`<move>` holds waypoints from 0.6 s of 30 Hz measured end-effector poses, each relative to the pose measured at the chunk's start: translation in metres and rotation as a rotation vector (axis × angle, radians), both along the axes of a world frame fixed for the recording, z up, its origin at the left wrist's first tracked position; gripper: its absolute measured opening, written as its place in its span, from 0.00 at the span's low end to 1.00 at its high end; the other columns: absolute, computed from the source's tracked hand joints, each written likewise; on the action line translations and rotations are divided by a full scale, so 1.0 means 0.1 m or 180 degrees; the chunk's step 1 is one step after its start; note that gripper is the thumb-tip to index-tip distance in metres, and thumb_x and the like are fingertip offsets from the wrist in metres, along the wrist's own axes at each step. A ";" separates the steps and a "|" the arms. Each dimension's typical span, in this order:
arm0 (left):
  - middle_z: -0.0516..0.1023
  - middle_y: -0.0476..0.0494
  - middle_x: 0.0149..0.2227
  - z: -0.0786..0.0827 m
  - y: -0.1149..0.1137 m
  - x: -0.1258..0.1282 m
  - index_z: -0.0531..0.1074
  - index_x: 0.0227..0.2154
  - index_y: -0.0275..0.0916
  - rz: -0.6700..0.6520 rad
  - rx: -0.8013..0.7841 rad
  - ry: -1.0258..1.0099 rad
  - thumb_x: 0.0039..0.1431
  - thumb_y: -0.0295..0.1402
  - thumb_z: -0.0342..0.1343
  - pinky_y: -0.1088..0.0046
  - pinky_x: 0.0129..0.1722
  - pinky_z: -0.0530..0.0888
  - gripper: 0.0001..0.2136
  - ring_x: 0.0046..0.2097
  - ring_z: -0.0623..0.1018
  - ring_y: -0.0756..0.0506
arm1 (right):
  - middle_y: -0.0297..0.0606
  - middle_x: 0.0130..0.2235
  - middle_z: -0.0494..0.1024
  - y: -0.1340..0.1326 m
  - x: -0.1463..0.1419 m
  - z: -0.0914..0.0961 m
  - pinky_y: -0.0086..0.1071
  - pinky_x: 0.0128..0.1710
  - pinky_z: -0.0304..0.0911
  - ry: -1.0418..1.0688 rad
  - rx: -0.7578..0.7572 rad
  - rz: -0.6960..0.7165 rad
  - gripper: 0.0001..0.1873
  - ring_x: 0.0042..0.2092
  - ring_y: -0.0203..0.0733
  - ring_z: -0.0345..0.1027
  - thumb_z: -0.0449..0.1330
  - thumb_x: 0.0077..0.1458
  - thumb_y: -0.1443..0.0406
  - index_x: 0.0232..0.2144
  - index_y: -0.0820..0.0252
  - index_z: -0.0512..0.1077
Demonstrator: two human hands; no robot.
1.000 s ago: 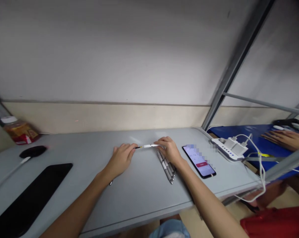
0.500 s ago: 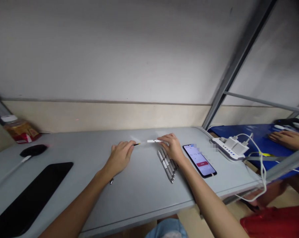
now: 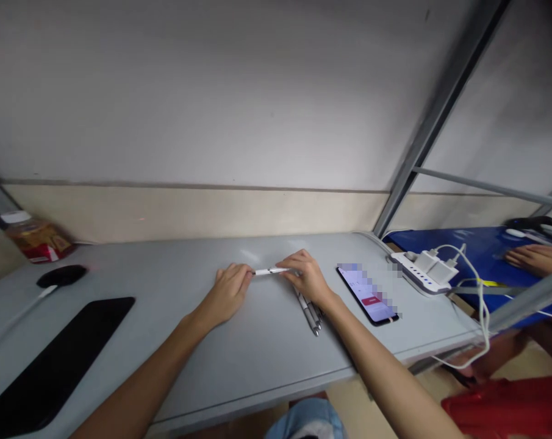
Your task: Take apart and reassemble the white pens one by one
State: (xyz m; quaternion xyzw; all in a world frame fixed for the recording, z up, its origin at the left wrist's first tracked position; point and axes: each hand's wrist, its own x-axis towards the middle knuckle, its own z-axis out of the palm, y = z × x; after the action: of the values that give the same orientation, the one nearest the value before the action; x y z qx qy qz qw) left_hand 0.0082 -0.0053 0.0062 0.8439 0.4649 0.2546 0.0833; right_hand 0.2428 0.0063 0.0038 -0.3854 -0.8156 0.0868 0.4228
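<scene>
A white pen barrel [image 3: 266, 272] lies level between my hands, just above the grey desk. My right hand [image 3: 307, 277] pinches its right end between thumb and fingers. At the barrel's left end, my left hand [image 3: 230, 289] is closed on the pen refill, which is now mostly hidden by the fingers and barrel. Only a small dark bit shows where the fingertips meet the barrel. Several white and grey pens [image 3: 308, 316] lie side by side under and beside my right hand, partly covered by it.
Right of the pens lies a lit phone [image 3: 367, 296]; beyond it sits a white power strip [image 3: 417, 273] with plugs and cables. A black tablet-like slab [image 3: 69, 360], a black oval charger [image 3: 61, 276] and a bottle [image 3: 38, 241] are on the left. Another person's hand [image 3: 538, 259] rests on the blue desk.
My hands have come together. The refill in my left hand, with its tip exposed before, now meets the barrel's left end. A small silver piece near my left wrist is no longer visible.
</scene>
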 end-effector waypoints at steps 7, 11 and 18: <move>0.72 0.46 0.36 -0.03 0.04 -0.03 0.66 0.35 0.41 -0.0177 0.0062 0.0052 0.68 0.37 0.36 0.63 0.44 0.62 0.13 0.42 0.68 0.44 | 0.38 0.34 0.79 -0.07 -0.03 0.03 0.33 0.37 0.62 0.0471 -0.0528 0.0036 0.08 0.36 0.40 0.67 0.63 0.55 0.60 0.35 0.56 0.79; 0.73 0.45 0.38 0.04 0.04 -0.04 0.67 0.38 0.41 -0.0224 0.0269 -0.0130 0.67 0.35 0.41 0.64 0.45 0.63 0.10 0.43 0.69 0.44 | 0.31 0.20 0.68 -0.09 -0.04 0.06 0.27 0.23 0.51 0.0621 -0.1426 0.0183 0.23 0.22 0.32 0.55 0.53 0.61 0.54 0.23 0.62 0.74; 0.73 0.49 0.31 0.06 0.10 -0.10 0.69 0.38 0.41 0.0174 -0.0157 -0.0630 0.64 0.42 0.45 0.70 0.36 0.66 0.13 0.34 0.72 0.47 | 0.35 0.26 0.75 -0.03 -0.01 0.07 0.27 0.26 0.53 0.1003 -0.1553 0.0138 0.17 0.25 0.33 0.59 0.57 0.57 0.55 0.32 0.64 0.77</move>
State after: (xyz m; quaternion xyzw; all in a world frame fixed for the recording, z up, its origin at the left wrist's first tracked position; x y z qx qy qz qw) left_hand -0.0018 0.0047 0.0119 0.7993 0.4833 0.3273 0.1427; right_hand 0.2415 0.0035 0.0105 -0.4399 -0.7029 0.3482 0.4372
